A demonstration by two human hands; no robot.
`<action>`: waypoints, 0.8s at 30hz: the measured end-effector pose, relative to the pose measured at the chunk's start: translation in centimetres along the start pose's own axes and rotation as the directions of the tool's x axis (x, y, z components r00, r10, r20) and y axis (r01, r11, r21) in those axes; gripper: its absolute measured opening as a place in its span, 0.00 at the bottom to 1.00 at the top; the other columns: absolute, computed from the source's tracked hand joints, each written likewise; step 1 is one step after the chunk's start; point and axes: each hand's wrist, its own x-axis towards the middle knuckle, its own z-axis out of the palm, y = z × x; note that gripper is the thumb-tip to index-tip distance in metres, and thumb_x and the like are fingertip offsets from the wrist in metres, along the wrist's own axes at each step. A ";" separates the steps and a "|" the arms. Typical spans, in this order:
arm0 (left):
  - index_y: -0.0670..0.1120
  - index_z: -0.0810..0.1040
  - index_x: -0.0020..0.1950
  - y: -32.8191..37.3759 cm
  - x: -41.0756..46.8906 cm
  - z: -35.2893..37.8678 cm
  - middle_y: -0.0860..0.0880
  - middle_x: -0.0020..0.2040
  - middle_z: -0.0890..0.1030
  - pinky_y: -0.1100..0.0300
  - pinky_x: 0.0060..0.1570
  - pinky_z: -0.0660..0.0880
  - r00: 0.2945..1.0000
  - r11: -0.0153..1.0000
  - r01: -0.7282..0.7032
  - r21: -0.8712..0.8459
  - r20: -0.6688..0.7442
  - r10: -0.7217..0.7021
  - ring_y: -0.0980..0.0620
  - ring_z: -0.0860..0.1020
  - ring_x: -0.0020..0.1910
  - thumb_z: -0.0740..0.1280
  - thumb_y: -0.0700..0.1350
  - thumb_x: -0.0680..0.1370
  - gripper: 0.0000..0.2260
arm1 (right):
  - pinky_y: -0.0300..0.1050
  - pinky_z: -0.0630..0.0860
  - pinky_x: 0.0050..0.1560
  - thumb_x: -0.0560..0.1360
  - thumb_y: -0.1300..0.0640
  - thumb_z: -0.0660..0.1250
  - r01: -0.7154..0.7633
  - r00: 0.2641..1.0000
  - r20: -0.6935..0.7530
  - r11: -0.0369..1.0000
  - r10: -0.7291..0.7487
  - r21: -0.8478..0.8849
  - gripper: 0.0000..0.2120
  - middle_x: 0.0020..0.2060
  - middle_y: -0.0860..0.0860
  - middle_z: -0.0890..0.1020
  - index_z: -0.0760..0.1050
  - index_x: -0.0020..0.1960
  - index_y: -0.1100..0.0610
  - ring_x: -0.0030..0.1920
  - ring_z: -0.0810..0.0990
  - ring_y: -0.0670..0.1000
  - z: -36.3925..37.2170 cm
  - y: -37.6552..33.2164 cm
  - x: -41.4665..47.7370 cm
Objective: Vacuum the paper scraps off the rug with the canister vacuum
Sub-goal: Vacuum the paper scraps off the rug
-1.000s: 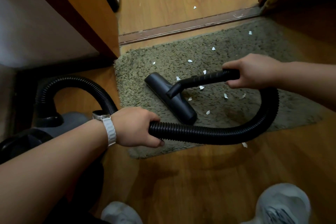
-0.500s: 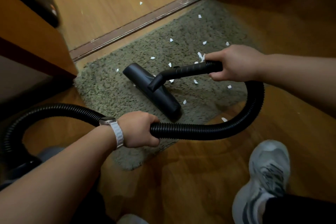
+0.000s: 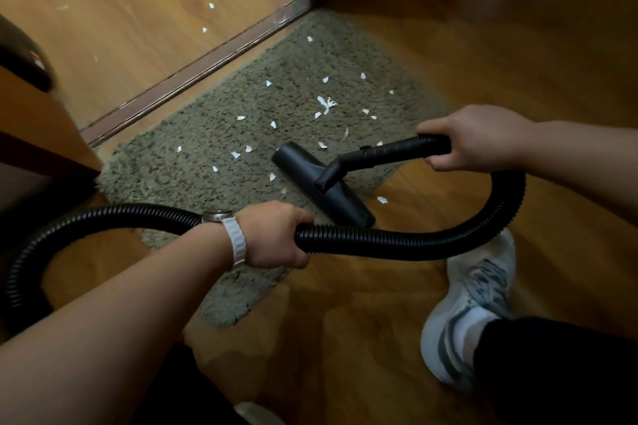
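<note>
A shaggy grey-green rug (image 3: 207,155) lies on the wooden floor, strewn with several white paper scraps (image 3: 324,103). The black floor nozzle (image 3: 321,183) rests at the rug's near right edge. My right hand (image 3: 473,136) grips the black wand handle (image 3: 397,150) behind the nozzle. My left hand (image 3: 272,235), with a white watch on the wrist, grips the ribbed black hose (image 3: 397,245), which loops from the handle round to the left. One scrap (image 3: 381,199) lies on the bare floor by the nozzle. The canister is out of view.
A door threshold strip (image 3: 193,76) runs along the rug's far side, with a few scraps (image 3: 210,5) on the floor beyond it. A wooden cabinet corner (image 3: 38,134) stands at left. My right shoe (image 3: 473,304) is on the floor near the hose loop.
The nozzle has slid back toward me and to the rug's near right edge. More scraps now show ahead of it. My view has swung left and my right foot has stepped forward.
</note>
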 end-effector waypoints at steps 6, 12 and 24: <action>0.54 0.67 0.37 2.2 1.7 -0.4 0.54 0.33 0.74 0.60 0.32 0.67 0.998 0.999 -0.053 0.009 -0.036 0.053 0.55 0.72 0.31 0.71 0.54 0.68 0.13 | 0.49 0.74 0.31 0.76 0.44 0.68 -0.145 0.985 0.095 0.989 0.141 0.036 0.08 0.30 0.48 0.79 0.73 0.54 0.40 0.30 0.77 0.46 0.8 4.5 -3.9; 0.52 0.70 0.41 4.1 4.7 -0.3 0.53 0.33 0.74 0.60 0.34 0.68 0.994 0.994 -0.103 0.037 -0.027 0.104 0.50 0.74 0.35 0.71 0.54 0.68 0.12 | 0.44 0.67 0.28 0.78 0.46 0.68 -0.286 0.956 0.092 0.954 0.278 0.086 0.18 0.30 0.49 0.78 0.73 0.66 0.46 0.29 0.76 0.49 2.7 7.6 -4.5; 0.54 0.68 0.41 3.1 6.1 0.0 0.54 0.34 0.74 0.60 0.33 0.67 0.993 0.990 -0.111 0.090 0.039 0.107 0.53 0.74 0.35 0.71 0.56 0.68 0.13 | 0.47 0.71 0.32 0.76 0.45 0.69 -0.234 0.972 0.054 0.941 0.228 0.245 0.18 0.34 0.47 0.78 0.73 0.64 0.44 0.34 0.77 0.48 5.4 7.1 -2.5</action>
